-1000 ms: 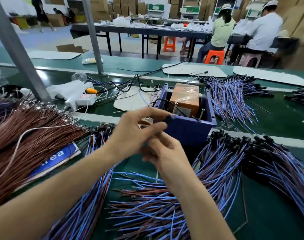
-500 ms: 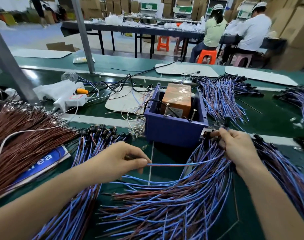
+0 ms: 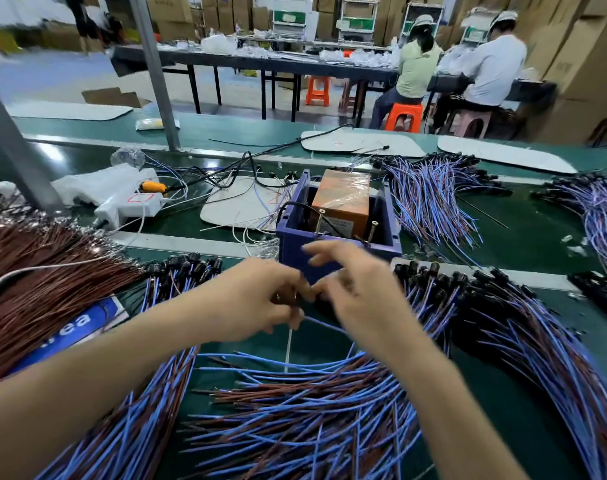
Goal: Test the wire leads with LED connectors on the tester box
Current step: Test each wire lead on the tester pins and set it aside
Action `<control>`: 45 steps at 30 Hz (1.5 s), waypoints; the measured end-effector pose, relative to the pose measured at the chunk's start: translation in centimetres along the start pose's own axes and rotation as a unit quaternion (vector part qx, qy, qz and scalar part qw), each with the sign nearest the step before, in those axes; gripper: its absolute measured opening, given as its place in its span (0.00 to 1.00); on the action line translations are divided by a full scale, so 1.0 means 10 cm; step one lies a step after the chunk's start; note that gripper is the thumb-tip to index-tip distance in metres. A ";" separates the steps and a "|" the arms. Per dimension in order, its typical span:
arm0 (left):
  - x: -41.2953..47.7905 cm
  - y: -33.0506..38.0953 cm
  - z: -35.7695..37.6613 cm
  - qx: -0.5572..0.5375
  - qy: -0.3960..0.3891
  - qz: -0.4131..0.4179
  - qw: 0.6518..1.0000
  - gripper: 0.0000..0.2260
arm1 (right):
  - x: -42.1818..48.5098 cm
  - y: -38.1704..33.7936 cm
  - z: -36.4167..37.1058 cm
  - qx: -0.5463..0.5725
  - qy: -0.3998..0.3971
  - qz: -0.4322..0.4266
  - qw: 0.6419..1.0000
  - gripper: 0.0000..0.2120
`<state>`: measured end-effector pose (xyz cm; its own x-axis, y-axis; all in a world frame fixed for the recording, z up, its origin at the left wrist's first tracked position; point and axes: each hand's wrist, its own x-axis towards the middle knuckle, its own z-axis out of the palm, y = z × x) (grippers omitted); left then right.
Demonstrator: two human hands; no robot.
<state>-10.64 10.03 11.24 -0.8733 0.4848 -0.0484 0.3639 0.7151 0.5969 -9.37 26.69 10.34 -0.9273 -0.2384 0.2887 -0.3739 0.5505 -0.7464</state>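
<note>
Across the green bench [image 3: 523, 220] lie heaps of blue-and-brown wire leads [image 3: 295, 410] with black connectors; a brown bundle [image 3: 35, 289] lies at left; behind the hands stands the blue tester box [image 3: 290, 247], with an orange block [image 3: 341, 199] inside. The left hand [image 3: 253, 303] and right hand [image 3: 364, 303] meet just before the box; the left fingers are curled, pinching one blue lead [image 3: 324, 326]; the right hand's upper fingers are spread; blur leaves its grip on that lead undetermined.
</note>
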 end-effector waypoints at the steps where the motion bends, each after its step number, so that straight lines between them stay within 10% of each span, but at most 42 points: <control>1: 0.03 0.01 -0.01 0.015 0.006 0.000 1.000 0.09 | -0.03 0.00 0.14 0.017 -0.033 -0.001 0.999 0.20; 7: 0.06 -0.15 -0.20 0.153 0.142 0.010 0.978 0.05 | -0.07 0.25 0.41 0.172 0.069 0.073 0.980 0.05; 10: 0.10 -0.22 -0.17 -0.057 0.258 -0.028 0.964 0.09 | -0.08 0.35 0.39 0.257 0.118 0.140 0.949 0.06; 13: 0.19 -0.17 0.10 -0.284 0.218 -0.066 0.931 0.16 | -0.07 0.35 0.39 0.332 0.158 0.179 0.912 0.07; 29: 0.56 -0.10 0.49 -0.449 0.225 -0.097 0.859 0.07 | 0.00 0.51 0.33 0.306 0.341 0.218 0.862 0.07; 45: 0.62 -0.17 0.52 -0.383 0.226 -0.115 0.888 0.11 | -0.11 0.54 0.43 0.243 0.320 0.217 0.890 0.14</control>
<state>-15.03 14.45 5.78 -0.9999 -0.0056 -0.0158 -0.0164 0.1329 0.9910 -10.23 26.48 3.43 -0.8618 0.5017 0.0750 -0.0689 0.0307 -0.9972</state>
